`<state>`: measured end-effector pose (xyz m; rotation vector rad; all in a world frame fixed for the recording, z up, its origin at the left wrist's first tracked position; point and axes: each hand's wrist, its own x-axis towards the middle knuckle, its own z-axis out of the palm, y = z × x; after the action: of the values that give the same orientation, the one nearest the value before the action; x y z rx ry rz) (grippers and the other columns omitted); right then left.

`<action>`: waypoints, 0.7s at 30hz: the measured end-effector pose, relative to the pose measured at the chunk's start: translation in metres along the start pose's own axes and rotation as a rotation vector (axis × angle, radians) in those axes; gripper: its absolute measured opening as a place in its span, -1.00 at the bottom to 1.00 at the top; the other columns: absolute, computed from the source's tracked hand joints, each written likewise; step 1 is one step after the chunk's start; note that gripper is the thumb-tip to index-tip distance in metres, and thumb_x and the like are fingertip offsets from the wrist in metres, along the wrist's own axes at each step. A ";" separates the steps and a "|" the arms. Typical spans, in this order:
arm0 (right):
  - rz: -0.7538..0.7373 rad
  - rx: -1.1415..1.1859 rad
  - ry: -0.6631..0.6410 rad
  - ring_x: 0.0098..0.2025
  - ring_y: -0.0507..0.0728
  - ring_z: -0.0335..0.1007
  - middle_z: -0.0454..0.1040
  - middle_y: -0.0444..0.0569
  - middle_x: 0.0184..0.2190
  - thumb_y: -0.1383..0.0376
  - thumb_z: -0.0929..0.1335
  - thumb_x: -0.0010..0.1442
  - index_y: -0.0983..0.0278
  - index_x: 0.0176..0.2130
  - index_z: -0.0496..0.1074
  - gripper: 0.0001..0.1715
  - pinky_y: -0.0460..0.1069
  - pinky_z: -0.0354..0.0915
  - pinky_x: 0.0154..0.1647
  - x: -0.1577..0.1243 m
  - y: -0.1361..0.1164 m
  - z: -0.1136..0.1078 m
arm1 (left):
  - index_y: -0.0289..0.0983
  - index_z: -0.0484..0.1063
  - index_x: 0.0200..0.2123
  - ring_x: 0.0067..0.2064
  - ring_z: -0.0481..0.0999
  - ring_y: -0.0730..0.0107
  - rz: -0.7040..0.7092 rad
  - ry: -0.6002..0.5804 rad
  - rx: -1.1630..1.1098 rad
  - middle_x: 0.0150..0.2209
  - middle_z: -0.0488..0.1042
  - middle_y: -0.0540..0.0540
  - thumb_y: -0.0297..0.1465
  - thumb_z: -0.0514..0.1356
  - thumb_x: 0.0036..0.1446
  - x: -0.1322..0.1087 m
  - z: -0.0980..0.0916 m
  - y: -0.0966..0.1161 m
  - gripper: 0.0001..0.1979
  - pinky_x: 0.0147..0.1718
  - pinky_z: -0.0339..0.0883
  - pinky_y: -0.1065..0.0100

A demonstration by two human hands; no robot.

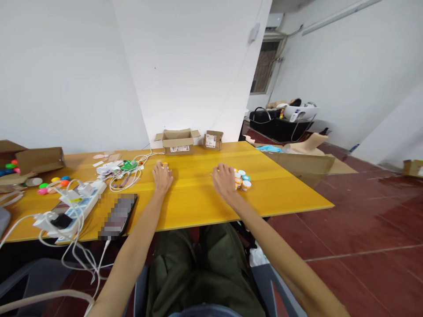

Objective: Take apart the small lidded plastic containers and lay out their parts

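My left hand is on the far part of the yellow table, its fingers curled around a small jar of which only an orange and white edge shows. My right hand is lower over the table to the right, back of the hand up and fingers bent down. Whatever those fingers hold is hidden under them. Right beside it stands a tight group of several small white jars with orange, white and teal lids. Part of this group lies behind my right hand.
An open cardboard box and a smaller carton stand against the wall. On the left are a power strip with tangled white cables, a phone, coloured balls and another box. The table's edge runs along the right.
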<state>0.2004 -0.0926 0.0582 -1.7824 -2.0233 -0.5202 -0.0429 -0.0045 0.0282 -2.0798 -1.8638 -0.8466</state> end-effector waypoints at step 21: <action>-0.088 0.034 0.019 -0.10 0.27 0.35 0.51 0.13 -0.18 0.28 0.26 0.34 0.25 -0.10 0.41 -0.82 0.11 0.19 -0.05 -0.030 -0.011 0.038 | -0.25 0.34 -0.29 -0.06 0.53 0.06 -0.332 -0.077 -0.187 -0.21 0.49 -0.25 -0.58 0.15 0.13 0.022 0.012 -0.028 -0.87 -0.14 0.36 0.18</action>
<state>0.1913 -0.0990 0.0099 -1.6682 -2.0927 -0.5241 -0.0661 0.0253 0.0244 -1.9568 -2.2943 -1.0659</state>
